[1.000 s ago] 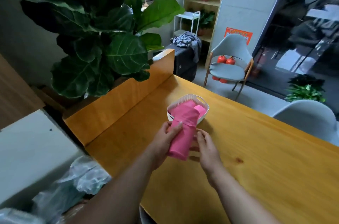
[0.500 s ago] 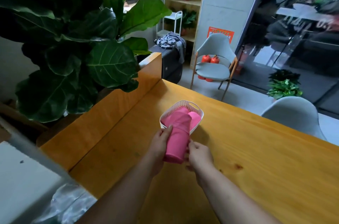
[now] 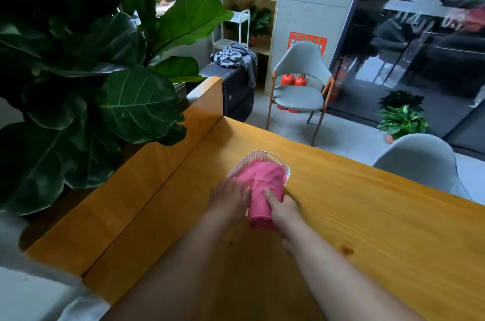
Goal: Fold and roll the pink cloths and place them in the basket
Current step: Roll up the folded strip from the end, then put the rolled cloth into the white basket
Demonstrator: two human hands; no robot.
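Note:
A rolled pink cloth (image 3: 262,202) stands tilted, its far end leaning into the white slotted basket (image 3: 258,156) on the wooden table (image 3: 367,215). My left hand (image 3: 228,198) grips the roll from the left and my right hand (image 3: 282,206) grips it from the right, thumb on top. More pink cloth (image 3: 245,176) lies inside the basket behind the roll. The roll's near end sticks out between my hands, over the basket's near rim.
A raised wooden ledge (image 3: 147,189) runs along the table's left side, with a large-leafed plant (image 3: 105,79) overhanging it. Grey chairs stand beyond the far edge (image 3: 301,89) and at the right (image 3: 420,160). A dark suitcase (image 3: 236,94) sits on the floor.
Both hands have carried the rolled cloth forward and tipped its far end into the basket. The camera view has shifted closer.

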